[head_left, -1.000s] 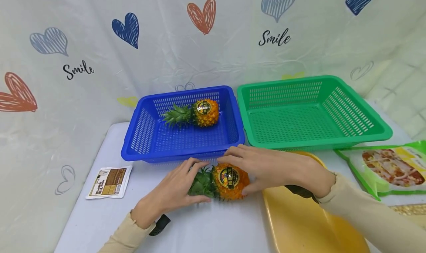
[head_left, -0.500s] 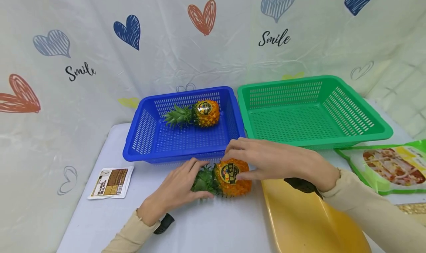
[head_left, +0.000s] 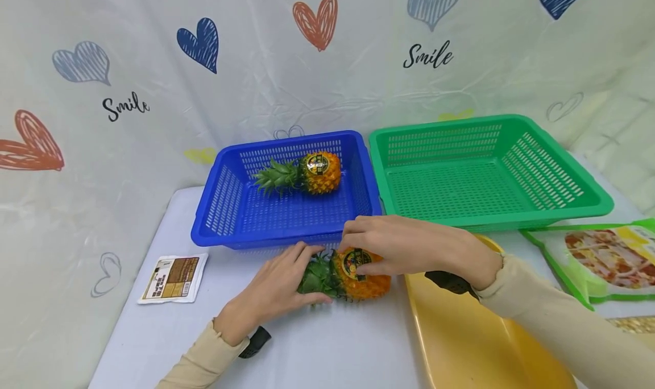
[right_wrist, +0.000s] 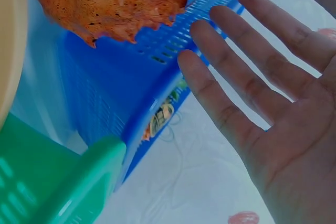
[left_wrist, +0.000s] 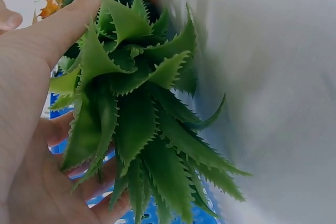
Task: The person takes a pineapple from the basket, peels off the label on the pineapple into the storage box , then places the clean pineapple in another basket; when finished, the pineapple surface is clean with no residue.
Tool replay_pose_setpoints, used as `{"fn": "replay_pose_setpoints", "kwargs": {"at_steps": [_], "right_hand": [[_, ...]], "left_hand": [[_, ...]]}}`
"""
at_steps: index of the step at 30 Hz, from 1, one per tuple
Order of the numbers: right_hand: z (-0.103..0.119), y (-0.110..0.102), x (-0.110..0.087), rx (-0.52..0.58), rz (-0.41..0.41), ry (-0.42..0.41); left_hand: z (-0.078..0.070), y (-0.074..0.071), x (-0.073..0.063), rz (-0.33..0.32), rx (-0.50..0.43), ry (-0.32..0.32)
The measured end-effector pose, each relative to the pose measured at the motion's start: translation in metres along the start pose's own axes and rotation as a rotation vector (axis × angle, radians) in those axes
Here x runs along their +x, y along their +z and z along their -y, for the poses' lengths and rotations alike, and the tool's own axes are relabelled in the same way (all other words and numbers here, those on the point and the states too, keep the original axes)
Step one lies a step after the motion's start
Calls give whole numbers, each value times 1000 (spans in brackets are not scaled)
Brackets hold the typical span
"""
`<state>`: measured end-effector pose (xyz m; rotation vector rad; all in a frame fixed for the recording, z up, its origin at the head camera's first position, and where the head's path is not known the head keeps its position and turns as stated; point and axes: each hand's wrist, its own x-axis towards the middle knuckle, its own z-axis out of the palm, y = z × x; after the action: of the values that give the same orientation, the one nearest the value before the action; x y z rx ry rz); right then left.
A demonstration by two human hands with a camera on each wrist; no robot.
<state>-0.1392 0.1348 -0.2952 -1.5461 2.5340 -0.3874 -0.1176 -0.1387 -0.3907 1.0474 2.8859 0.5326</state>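
A small orange pineapple [head_left: 376, 286] with a black round label lies on its side on the white table, its green crown [left_wrist: 139, 114] pointing left. My left hand [head_left: 278, 284] is wrapped around the crown, thumb on the near side and fingers on the far side behind the leaves. My right hand [head_left: 404, 244] is over the orange fruit, its thumb across the label in the head view. In the right wrist view its fingers [right_wrist: 231, 56] are spread and nearly straight, with a gap between them and the fruit. Another pineapple [head_left: 322, 176] lies inside the blue basket [head_left: 202, 230].
A green basket [head_left: 512, 217] stands right of the blue one. A yellow tray [head_left: 460, 332] lies under the right forearm. A flat brown-and-white packet [head_left: 174, 279] is at left, a green food bag [head_left: 609, 258] at right. A printed curtain [head_left: 256, 65] hangs behind.
My right hand has shifted up, its thumb moving from the fruit's near side onto the label. The label sits a little higher on the fruit. The left hand stays at the crown.
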Motion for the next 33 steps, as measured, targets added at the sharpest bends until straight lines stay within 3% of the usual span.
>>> {"fn": "replay_pose_setpoints", "kwargs": {"at_steps": [8,20,28,33], "right_hand": [[-2,7,2,-15,43,16],[-4,11,4,-44,-4,-29],[2,13,5,-158,-49,-69],[5,13,5,-129,-74,-85]], "left_hand": [[-4,1,-2,9,28,-5],[-6,1,-4,-2,2,-14],[-5,3,-5,-16,24,5],[-6,3,-5,-26,27,11]]}}
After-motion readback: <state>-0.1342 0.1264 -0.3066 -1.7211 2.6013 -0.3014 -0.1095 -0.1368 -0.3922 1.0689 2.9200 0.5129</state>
